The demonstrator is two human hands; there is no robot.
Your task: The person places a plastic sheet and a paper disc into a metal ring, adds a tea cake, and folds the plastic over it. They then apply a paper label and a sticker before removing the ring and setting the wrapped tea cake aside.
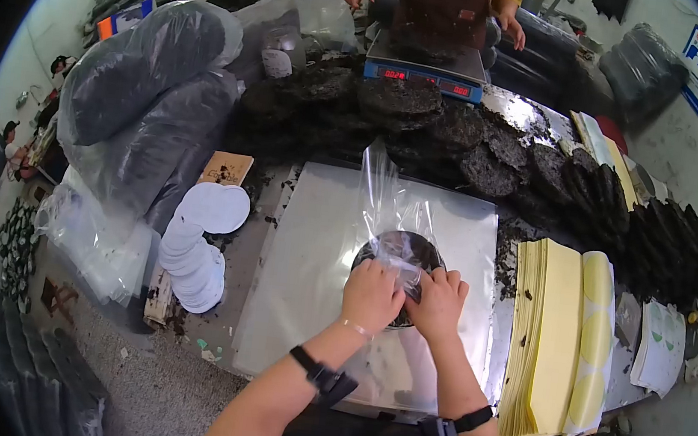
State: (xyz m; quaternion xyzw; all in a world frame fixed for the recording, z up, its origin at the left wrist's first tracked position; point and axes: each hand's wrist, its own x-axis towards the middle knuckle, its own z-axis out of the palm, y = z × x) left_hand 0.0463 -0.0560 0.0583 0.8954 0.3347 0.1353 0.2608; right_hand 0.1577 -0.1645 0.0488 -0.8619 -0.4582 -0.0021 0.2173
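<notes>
A round, dark, dried cake, like pressed seaweed [425,249], lies on a metal plate [297,298] right in front of me. A transparent plastic bag [381,179] is around or over it, its loose end stretching away from me. My left hand [371,296] has its fingers curled on the near left of the bag. My right hand [437,302] does the same on the near right, close beside the left. Both seem to pinch the plastic; the fingertips are partly hidden.
Dark round cakes [397,99] are heaped behind the plate, near a digital scale [425,80]. White paper discs [189,260] lie left, beside large filled bags [151,66]. Yellow label sheets [559,337] lie right. A person in an apron [442,9] stands opposite.
</notes>
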